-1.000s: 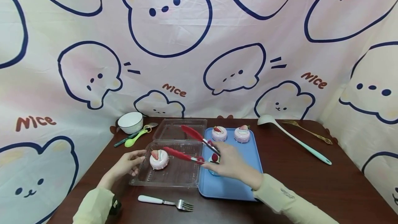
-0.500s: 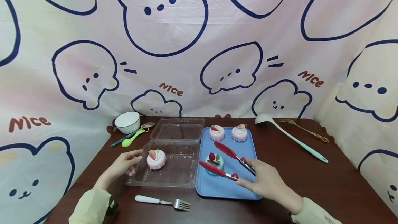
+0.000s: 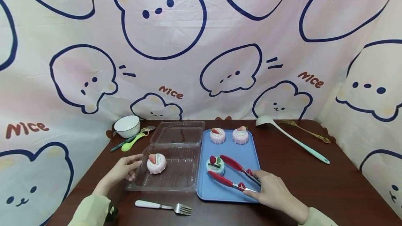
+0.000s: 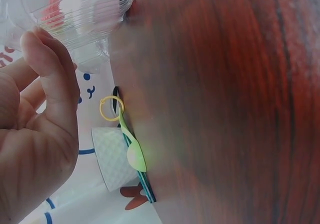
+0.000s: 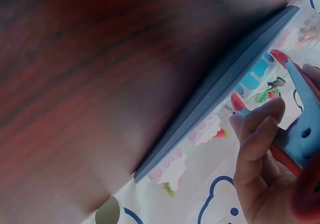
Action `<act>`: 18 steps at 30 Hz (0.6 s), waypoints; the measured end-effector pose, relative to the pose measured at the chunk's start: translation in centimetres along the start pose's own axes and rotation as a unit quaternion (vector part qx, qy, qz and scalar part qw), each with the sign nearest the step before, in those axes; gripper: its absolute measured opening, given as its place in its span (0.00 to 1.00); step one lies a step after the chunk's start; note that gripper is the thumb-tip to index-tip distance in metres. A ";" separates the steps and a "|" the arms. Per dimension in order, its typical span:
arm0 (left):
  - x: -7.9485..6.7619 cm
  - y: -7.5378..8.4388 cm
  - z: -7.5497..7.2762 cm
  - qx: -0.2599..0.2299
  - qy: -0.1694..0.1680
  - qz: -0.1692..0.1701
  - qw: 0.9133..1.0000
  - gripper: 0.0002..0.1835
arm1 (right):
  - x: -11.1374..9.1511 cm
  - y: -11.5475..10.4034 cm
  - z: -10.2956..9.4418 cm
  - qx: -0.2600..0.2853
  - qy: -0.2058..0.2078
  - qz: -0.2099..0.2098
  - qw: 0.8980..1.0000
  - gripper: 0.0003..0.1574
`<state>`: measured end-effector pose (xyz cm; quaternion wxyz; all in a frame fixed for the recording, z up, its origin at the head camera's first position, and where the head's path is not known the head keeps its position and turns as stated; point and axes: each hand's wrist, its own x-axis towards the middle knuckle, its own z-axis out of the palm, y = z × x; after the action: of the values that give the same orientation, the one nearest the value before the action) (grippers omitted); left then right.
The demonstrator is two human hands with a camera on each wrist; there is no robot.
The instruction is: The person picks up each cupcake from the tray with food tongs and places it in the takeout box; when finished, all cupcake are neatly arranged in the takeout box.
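My right hand (image 3: 273, 189) grips red-tipped tongs (image 3: 232, 181). Their spread tips stand on either side of a blue-and-white toy cake (image 3: 215, 166) with a raspberry on top, on the blue tray (image 3: 232, 193). In the right wrist view the tong tips flank the cake's blue side (image 5: 256, 74). My left hand (image 3: 124, 170) pinches the left rim of an opened clear plastic container (image 3: 176, 186); in the left wrist view, the fingertips meet at its rim. Inside the container sits a pink toy cake (image 3: 156, 164) topped with a strawberry.
Two more pink cakes, a left one (image 3: 217, 136) and a right one (image 3: 240, 135), stand at the tray's far end. Around lie a fork (image 3: 166, 206), a ladle (image 3: 295, 139), a gold fork (image 3: 306, 131), a white bowl (image 3: 127, 126) and a green spoon (image 3: 132, 144).
My right hand has drawn the tongs from above the container to the right, and their spread tips have come down around the blue cake. The left hand has stayed at the container's rim.
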<state>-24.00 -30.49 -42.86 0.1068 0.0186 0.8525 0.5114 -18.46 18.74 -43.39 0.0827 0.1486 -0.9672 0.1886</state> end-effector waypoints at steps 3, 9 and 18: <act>0.0 0.0 0.0 -0.001 -0.001 0.002 1.000 0.29 | 0.0 0.0 0.1 -0.002 0.006 -0.007 1.000 0.35; 0.0 0.0 0.0 -0.004 -0.002 0.002 1.000 0.30 | -0.1 0.0 0.1 -0.003 0.014 -0.020 1.000 0.33; -0.1 -0.1 0.0 -0.005 -0.004 0.004 1.000 0.29 | -0.3 0.2 0.4 -0.007 0.016 -0.025 1.000 0.34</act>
<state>-23.91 -30.54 -42.93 0.1083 0.0242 0.8495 0.5158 -18.27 18.85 -43.88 0.1040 0.1696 -0.9630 0.1821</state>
